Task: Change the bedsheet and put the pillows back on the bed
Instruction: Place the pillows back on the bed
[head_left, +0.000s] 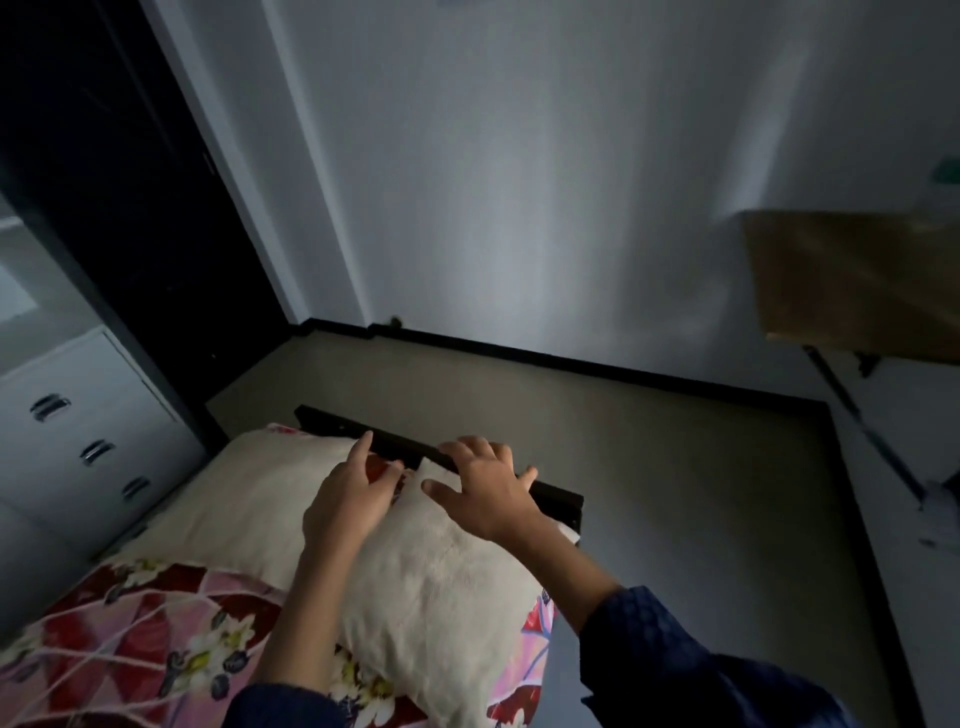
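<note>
Left pillow (234, 499) and right pillow (447, 587) lie side by side at the bed's head, on the floral bedsheet (130, 623) — sheet looks changed already. Left hand (353, 499) and right hand (488, 488) rest on them, fingers spread, grip on nothing — prob. only final straightening left.

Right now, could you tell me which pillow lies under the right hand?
The nearer pillow on the right; the right hand spreads over its far corner. The other pillow lies left, beside the drawers.
</note>
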